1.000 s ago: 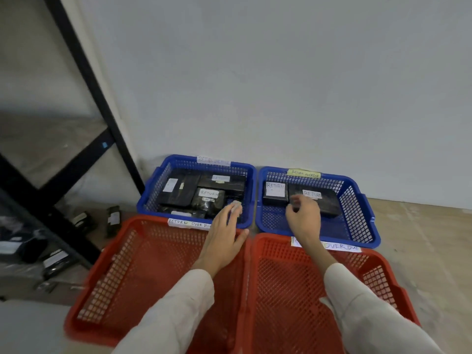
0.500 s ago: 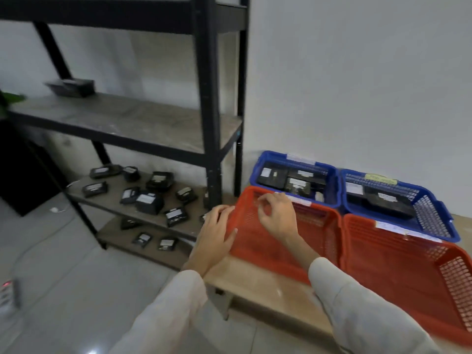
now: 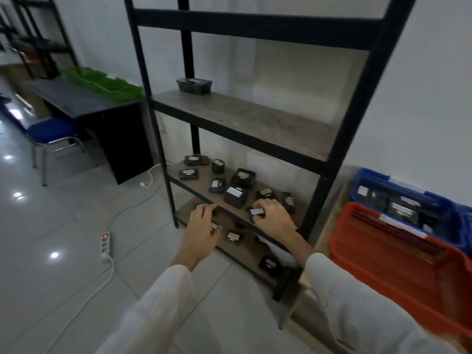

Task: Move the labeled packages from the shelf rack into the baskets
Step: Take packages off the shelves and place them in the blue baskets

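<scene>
Both hands have left the baskets and now reach into the shelf rack (image 3: 339, 146), the view having swung left to face it. Right hand (image 3: 272, 214) curls over a small black labeled package (image 3: 257, 212) at the front edge of the lower middle shelf, fingers closing around it; whether it is lifted clear cannot be told. Left hand (image 3: 201, 231) hovers loosely spread, empty, in front of the bottom shelf, just above another package (image 3: 233, 237), probably to take a second one. Remaining packages lie scattered, labels up, on these two shelves; one sits alone on the shelf above (image 3: 194, 86). Red basket (image 3: 383, 256) and blue basket (image 3: 398, 192) stand just right of the rack. Only the black upright (image 3: 324, 190) stands between the shelf and the baskets, so the carry should swing out around it.
</scene>
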